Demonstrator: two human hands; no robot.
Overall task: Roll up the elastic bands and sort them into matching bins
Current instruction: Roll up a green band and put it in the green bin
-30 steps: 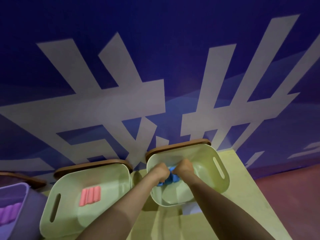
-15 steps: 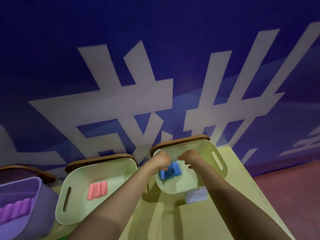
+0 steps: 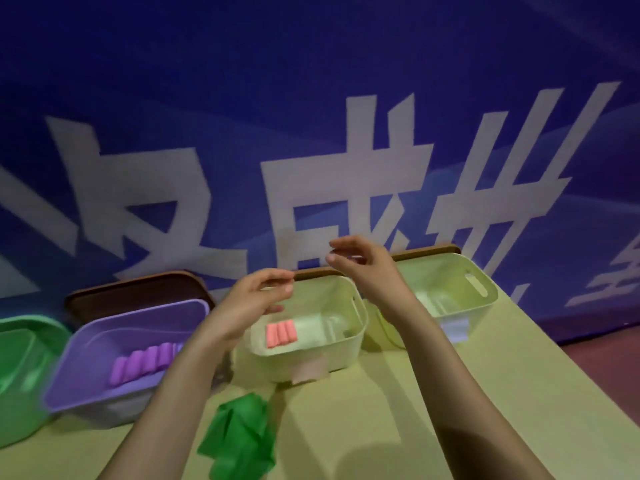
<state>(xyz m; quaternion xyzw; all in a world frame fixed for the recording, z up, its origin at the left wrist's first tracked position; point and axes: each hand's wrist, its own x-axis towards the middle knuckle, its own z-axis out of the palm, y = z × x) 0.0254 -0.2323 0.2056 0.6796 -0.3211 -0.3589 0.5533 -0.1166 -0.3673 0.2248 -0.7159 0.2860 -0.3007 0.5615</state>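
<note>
Both hands are raised above the bins and hold nothing. The left hand (image 3: 256, 299) hangs over the near-left corner of the middle cream bin (image 3: 360, 308), its fingers loosely curved with the thumb and forefinger apart. The right hand (image 3: 363, 268) is higher, between the 2 cream bins, with its fingers relaxed and slightly bent, pointing left.

4 bins stand in a row along the back of the yellow-green table (image 3: 450, 393):
- The green bin (image 3: 34, 323) is at the far left, cut off by the edge of the view.
- The purple bin (image 3: 86, 393) holds a row of purple rolls (image 3: 145, 362).
- The middle cream bin holds a row of pink rolls (image 3: 280, 334) lying side by side on its floor.
- The right cream bin (image 3: 485, 292) is partly hidden by the right forearm, so what is inside cannot be told.

One green band (image 3: 242, 441) lies unrolled and crumpled on the table in front of the bins, between the 2 forearms and nearer the left one. Brown lids (image 3: 138, 292) lean behind the bins against a blue wall (image 3: 311, 81) with large white characters.
</note>
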